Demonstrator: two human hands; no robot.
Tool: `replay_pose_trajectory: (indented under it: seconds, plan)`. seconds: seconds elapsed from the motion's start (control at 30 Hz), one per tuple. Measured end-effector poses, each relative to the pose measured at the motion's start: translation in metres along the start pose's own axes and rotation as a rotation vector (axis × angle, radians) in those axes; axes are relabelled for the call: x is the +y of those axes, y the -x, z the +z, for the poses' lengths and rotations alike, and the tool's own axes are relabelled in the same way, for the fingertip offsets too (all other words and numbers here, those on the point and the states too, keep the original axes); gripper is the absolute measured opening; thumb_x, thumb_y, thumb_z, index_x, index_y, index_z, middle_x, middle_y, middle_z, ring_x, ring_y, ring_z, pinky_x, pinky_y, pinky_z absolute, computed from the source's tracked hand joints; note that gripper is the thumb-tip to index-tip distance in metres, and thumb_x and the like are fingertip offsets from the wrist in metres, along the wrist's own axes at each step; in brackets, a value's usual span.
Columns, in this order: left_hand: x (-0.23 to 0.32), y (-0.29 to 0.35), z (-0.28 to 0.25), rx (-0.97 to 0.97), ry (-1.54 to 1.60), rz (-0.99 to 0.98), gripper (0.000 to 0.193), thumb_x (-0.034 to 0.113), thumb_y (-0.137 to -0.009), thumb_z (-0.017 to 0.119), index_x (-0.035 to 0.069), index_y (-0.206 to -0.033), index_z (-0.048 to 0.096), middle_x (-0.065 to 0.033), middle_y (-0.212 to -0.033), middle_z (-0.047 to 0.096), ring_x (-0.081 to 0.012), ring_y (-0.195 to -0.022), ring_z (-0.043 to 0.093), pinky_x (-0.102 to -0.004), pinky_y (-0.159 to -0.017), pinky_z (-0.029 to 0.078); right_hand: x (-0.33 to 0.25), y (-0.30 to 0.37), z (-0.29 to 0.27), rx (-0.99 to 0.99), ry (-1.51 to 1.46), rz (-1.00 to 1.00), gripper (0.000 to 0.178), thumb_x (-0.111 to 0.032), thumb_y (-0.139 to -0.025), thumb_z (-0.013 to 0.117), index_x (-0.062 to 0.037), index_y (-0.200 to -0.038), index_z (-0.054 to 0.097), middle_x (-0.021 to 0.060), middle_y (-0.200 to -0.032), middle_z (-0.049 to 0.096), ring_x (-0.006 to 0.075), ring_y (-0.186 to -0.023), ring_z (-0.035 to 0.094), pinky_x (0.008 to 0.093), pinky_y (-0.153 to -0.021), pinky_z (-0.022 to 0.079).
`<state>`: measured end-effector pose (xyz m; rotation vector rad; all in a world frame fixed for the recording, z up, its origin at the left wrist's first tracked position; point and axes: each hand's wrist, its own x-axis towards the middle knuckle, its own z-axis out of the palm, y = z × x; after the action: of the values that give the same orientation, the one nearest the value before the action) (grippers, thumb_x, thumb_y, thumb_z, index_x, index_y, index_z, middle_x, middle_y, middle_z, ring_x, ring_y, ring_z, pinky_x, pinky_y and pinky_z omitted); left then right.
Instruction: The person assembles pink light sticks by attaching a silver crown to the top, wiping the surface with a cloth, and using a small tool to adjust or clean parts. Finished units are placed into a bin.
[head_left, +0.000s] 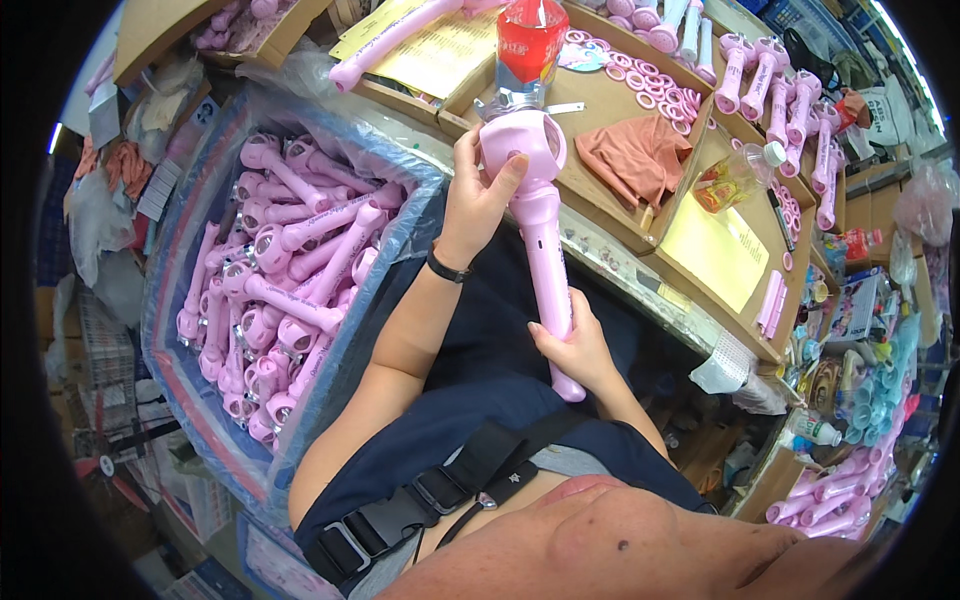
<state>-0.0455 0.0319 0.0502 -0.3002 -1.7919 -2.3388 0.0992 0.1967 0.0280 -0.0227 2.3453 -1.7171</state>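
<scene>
Both my hands hold one pink toy light stick (542,240) in front of my body. Its handle points down toward my lap, and its rounded head is at the top. My left hand (485,195) is closed around the head, the thumb pressed on its front. Lower down, my right hand (578,345) wraps the handle close to its bottom end. Just above the head, a red bottle-shaped package (530,45) stands on the bench, with shiny metal pieces (515,100) at its base that the stick's head partly hides.
At my left stands a blue-rimmed crate (165,250) heaped with pink light sticks (290,270). Cardboard trays (640,245) on the bench hold pink rings (655,85), an orange cloth (635,155), a plastic bottle (735,180) and yellow paper (710,250). More light sticks (780,95) lie at the far right.
</scene>
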Motion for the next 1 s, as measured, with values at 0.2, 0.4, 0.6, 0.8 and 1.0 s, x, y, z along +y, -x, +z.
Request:
replay_pose_trajectory:
  seconds: [0.2,0.4,0.6,0.8,1.0]
  plan:
    - [-0.004,0.003,-0.002,0.008,-0.027,-0.01,0.067,0.026,-0.086,0.068,-0.002,-0.133,0.029,-0.0142,-0.125,0.044,-0.0181,-0.112,0.05,-0.0303,-0.092,0.045,0.003,-0.001,-0.002,-0.133,-0.308,0.106,0.045,-0.013,-0.081,0.067,-0.0018,-0.117,0.041,0.005,-0.077,0.055,0.0104,-0.057,0.056,0.0254,-0.052,0.047]
    - [-0.008,0.007,-0.001,0.016,0.005,0.065,0.076,0.032,-0.085,0.068,0.0,-0.137,0.022,-0.0137,-0.131,0.038,-0.0203,-0.119,0.044,-0.0337,-0.098,0.04,0.005,-0.002,-0.005,-0.302,-0.647,0.127,0.045,-0.011,-0.082,0.066,-0.0001,-0.118,0.04,0.0063,-0.079,0.056,0.0127,-0.057,0.057,0.027,-0.053,0.049]
    - [-0.011,0.018,0.008,-0.157,0.456,-0.132,0.074,0.046,-0.091,0.054,0.012,-0.142,0.014,-0.0083,-0.134,0.036,-0.0157,-0.121,0.042,-0.03,-0.096,0.041,0.007,-0.003,-0.007,-0.39,-0.713,0.087,0.042,-0.011,-0.083,0.065,-0.0016,-0.116,0.041,0.0068,-0.077,0.055,0.0133,-0.056,0.057,0.0266,-0.052,0.048]
    - [-0.013,0.02,0.016,-0.025,0.41,-0.107,0.076,0.044,-0.09,0.057,0.013,-0.143,0.013,-0.007,-0.135,0.036,-0.0138,-0.118,0.043,-0.0284,-0.094,0.042,0.012,-0.004,-0.01,-0.431,-0.834,0.149,0.041,-0.012,-0.082,0.065,-0.0021,-0.114,0.042,0.0072,-0.076,0.055,0.0144,-0.054,0.057,0.0266,-0.051,0.048]
    - [-0.014,0.022,0.017,0.014,0.435,-0.115,0.075,0.038,-0.09,0.059,0.012,-0.143,0.013,-0.0071,-0.135,0.036,-0.0141,-0.118,0.043,-0.0287,-0.095,0.042,0.014,-0.006,-0.008,-0.458,-0.902,0.166,0.042,-0.011,-0.081,0.066,-0.0022,-0.115,0.042,0.0072,-0.075,0.054,0.0149,-0.053,0.056,0.0268,-0.049,0.047]
